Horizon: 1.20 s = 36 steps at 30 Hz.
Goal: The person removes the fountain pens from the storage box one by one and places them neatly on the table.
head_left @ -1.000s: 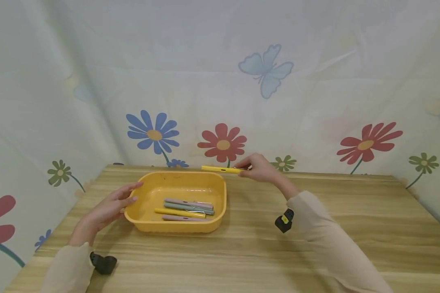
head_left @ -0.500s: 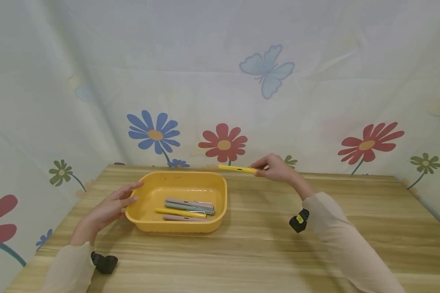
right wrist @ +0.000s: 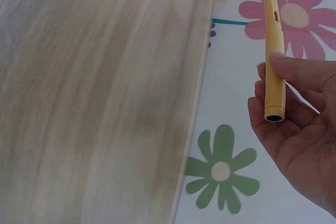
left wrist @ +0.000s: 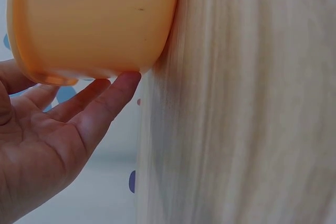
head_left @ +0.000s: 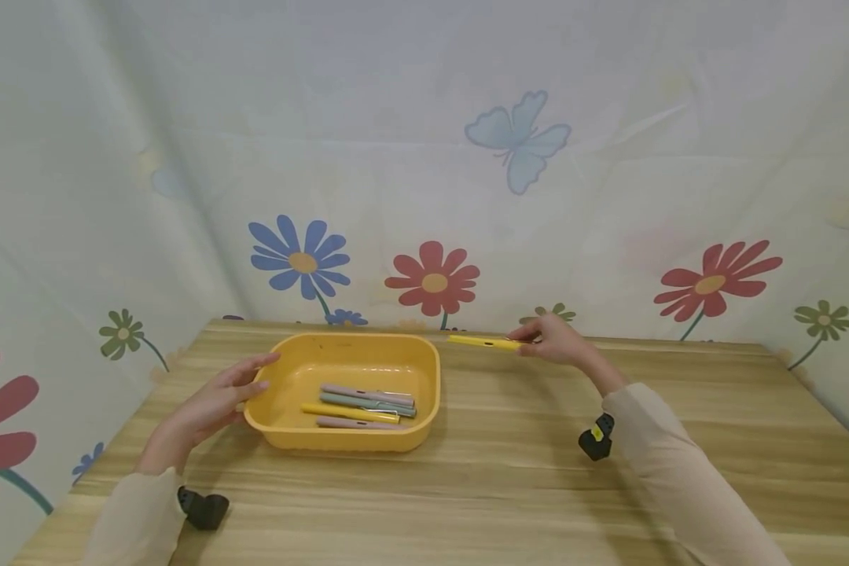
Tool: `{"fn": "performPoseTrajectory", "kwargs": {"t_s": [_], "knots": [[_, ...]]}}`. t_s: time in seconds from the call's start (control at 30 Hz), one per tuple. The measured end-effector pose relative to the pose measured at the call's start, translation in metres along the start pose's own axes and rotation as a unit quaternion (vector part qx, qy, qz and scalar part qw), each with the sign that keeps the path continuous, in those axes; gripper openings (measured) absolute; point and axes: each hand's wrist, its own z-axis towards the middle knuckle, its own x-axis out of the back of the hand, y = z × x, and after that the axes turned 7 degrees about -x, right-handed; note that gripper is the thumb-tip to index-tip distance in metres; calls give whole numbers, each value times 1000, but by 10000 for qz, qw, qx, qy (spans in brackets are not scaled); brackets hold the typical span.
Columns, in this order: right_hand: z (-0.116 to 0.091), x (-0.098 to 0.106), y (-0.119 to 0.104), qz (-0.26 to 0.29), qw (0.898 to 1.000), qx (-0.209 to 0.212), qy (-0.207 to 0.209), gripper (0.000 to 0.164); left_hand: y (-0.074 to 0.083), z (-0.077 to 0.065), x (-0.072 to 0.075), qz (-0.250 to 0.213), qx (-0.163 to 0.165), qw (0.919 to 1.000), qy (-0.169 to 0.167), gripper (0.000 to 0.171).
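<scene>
My left hand (head_left: 215,397) holds the left end of a yellow plastic basin (head_left: 347,440). Its thumb lies over the rim, and in the left wrist view the fingertips press against the outer wall (left wrist: 94,24). Between thumb and fingers, my right hand (head_left: 557,343) pinches a yellow pen (head_left: 483,343) that points left, above the back of the table. The right wrist view shows that pen (right wrist: 273,40) with its round dark end downward. Lying in the basin are two pale mauve pens, one (head_left: 357,424) near the front wall, a grey-green pen (head_left: 357,403) and another yellow pen (head_left: 343,411).
The basin stands on a wood-grain table (head_left: 481,487), left of the middle. Behind the table's back edge hangs a pale curtain (head_left: 368,157) printed with flowers and a butterfly. A black wrist camera (head_left: 203,509) sits on the left sleeve, another (head_left: 597,439) on the right.
My right hand has carried the yellow pen to the right, away from the basin, and slightly lower. The left hand and the basin have stayed in place.
</scene>
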Motion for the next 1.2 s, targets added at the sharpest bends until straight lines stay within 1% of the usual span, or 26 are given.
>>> {"fn": "performPoseTrajectory", "kwargs": {"t_s": [0.17, 0.47, 0.67, 0.77, 0.87, 1.1, 1.2], "knots": [[1, -1, 10, -31, 9999, -116, 1, 23, 1, 1, 0, 34, 44, 10000, 12, 61], [2, -9, 25, -96, 9998, -172, 85, 21, 1, 0, 0, 117, 101, 9999, 50, 62], [5, -13, 33, 91, 9998, -177, 66, 20, 1, 1, 0, 41, 77, 10000, 35, 62], [7, -15, 35, 243, 9995, -215, 24, 20, 0, 1, 0, -26, 50, 10000, 32, 61], [9, -17, 35, 280, 9993, -248, -27, 20, 0, 2, 1, -75, 55, 10000, 35, 61], [14, -20, 38, 122, 9994, -317, 34, 20, -1, 2, 0, -169, 25, 9998, 29, 60], [15, -20, 38, 111, 9994, -326, 19, 20, -1, 2, 1, -140, 50, 9999, 49, 60]]}}
